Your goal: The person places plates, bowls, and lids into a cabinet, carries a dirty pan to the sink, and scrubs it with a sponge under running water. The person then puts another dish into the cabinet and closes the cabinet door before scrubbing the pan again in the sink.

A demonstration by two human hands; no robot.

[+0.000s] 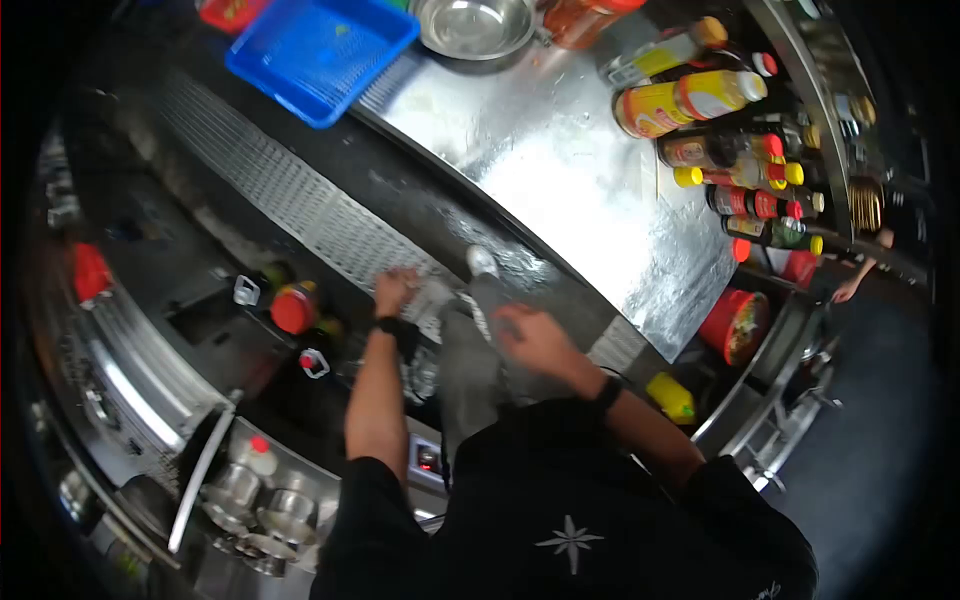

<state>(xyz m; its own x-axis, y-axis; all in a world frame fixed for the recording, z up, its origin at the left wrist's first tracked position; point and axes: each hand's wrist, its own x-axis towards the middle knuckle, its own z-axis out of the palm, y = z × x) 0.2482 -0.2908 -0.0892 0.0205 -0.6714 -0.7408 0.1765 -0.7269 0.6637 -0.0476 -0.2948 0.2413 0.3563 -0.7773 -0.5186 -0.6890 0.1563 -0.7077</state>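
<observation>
My left hand (397, 290) hangs in mid-air over the perforated metal floor strip (300, 215), its fingers loosely bent and apart. No object shows in it. To the right, my right hand (540, 340) is raised in front of my leg, blurred, with half-curled fingers and nothing visible between them. Neither hand touches the steel counter (530, 150) at the upper right. A white shoe (482, 262) of mine shows on the dark floor between the hands.
Several sauce bottles (690, 103) crowd the counter's right end. A blue plastic basket (322, 55) and a steel bowl (473, 25) stand at its far end. Left are a red-lidded jar (293, 308) and steel pots (290, 515). Another person's arm (852, 283) appears at right.
</observation>
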